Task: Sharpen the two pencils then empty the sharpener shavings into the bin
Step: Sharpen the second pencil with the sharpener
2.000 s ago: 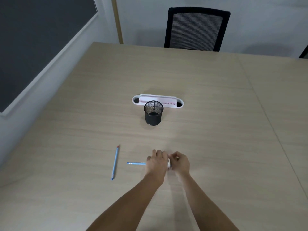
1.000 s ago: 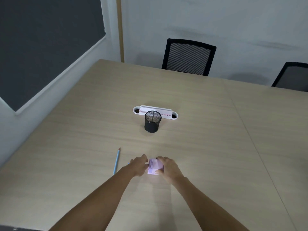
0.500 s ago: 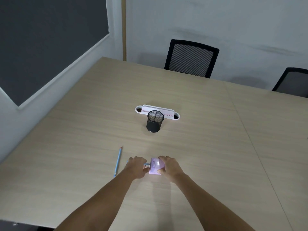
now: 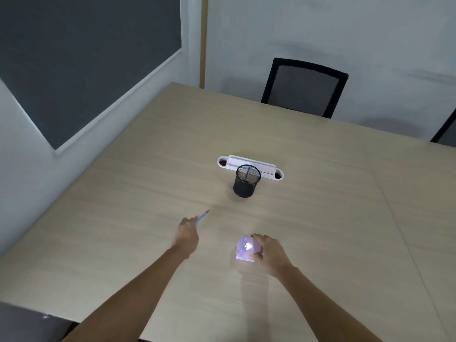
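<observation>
Right hand (image 4: 270,255) around boxy sharpener (image 4: 246,248)

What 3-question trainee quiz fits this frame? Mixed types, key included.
1. True or false: the right hand holds the purple sharpener.
2. The left hand grips: A) a blue pencil B) the black mesh cup C) nothing.
3. Fill in: the white desk organizer sits directly ___ the mesh cup.

Key: 1 true; 2 A; 3 behind.
</observation>
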Demonstrator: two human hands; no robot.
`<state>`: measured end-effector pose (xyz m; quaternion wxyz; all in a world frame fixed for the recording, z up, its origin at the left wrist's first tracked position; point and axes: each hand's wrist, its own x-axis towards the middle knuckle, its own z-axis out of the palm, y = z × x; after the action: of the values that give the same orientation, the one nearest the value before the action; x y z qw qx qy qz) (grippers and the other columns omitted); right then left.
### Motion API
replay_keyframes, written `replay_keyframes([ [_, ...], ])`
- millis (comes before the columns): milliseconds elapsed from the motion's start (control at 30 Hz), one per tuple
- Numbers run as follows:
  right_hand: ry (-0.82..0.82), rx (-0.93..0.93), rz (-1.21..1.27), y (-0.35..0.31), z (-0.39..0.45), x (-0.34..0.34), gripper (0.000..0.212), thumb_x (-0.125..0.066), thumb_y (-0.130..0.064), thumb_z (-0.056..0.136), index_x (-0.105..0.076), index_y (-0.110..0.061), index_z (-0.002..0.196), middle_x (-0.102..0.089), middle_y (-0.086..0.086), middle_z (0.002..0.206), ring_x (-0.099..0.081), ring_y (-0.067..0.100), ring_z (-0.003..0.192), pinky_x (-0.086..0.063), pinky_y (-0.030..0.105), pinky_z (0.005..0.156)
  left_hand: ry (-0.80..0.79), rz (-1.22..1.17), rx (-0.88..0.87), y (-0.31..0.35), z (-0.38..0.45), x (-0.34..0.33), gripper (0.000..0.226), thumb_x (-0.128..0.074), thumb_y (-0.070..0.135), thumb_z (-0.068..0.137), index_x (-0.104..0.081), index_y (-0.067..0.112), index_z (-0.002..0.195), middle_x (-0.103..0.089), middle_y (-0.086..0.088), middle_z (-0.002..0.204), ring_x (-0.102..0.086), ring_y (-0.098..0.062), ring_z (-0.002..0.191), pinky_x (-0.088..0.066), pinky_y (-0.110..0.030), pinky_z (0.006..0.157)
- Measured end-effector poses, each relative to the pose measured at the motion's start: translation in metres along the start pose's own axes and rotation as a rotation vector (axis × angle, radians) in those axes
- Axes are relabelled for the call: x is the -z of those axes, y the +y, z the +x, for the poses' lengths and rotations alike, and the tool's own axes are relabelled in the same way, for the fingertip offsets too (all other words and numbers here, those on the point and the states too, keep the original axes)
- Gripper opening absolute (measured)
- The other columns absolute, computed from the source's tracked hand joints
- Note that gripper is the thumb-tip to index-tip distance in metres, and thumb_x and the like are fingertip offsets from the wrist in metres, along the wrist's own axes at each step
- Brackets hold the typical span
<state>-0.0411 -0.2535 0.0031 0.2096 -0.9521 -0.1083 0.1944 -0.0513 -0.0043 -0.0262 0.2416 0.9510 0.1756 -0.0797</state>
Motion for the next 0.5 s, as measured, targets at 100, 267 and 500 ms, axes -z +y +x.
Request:
replay_keyframes([
  [100,0.005,0.002,0.003,0.002,0.003,-0.002,0.051,-0.065,-0.017,0.078,-0.054,-0.017,0.128,-0.064,0.014,0.112,-0.060,0.031,0.102,-0.044,0.030,0.083,0.106,-0.178,0.124,-0.021,0.008,0.004,0.022,-0.049,-0.004,0.087,-0.064,-0.002,0.103,-0.061,-0.026,0.102,-0.060,-0.039,0.092,-0.047,-0.037,0.077],
  [267,-0.006,-0.019,0.011,0.003,0.004,-0.005,0.054,-0.068,-0.017,0.077,-0.054,-0.017,0.129,-0.064,0.012,0.112,-0.060,0.029,0.102,-0.039,0.025,0.080,0.168,-0.310,0.303,-0.042,0.018,0.001,0.014,-0.057,0.000,0.079,-0.071,0.002,0.081,-0.068,-0.023,0.088,-0.064,-0.039,0.086,-0.050,-0.036,0.069],
  [500,-0.010,-0.017,0.015,0.003,0.005,-0.005,0.051,-0.066,-0.016,0.076,-0.056,-0.017,0.126,-0.064,0.011,0.108,-0.059,0.028,0.096,-0.038,0.025,0.076,0.117,-0.318,0.405,-0.051,0.029,-0.003,0.016,-0.063,0.010,0.081,-0.069,0.006,0.095,-0.068,-0.017,0.100,-0.063,-0.034,0.096,-0.053,-0.038,0.077],
])
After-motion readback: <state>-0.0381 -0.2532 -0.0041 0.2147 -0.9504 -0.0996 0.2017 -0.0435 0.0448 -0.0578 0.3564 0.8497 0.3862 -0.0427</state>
